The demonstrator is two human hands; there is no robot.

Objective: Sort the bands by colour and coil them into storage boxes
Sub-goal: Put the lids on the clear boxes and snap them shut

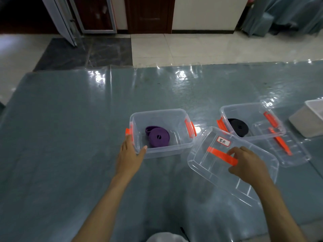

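A coiled purple band (pixel 158 137) lies inside a clear storage box (pixel 174 113) with orange latches in the middle of the table. My left hand (pixel 130 154) holds that box's near left corner, thumb against the front wall. My right hand (pixel 248 165) grips the orange handle of a clear lid (pixel 209 172) with a white label, held tilted to the right of the purple box. A coiled black band (pixel 238 127) lies in a second clear box (pixel 248 109) at the right. That box's lid (pixel 295 154) leans against its right side.
A glossy blue-grey sheet covers the table (pixel 70 137). A white container (pixel 309 119) sits at the right edge. Beyond the table's far edge are floor tiles, doors and a blue curtain.
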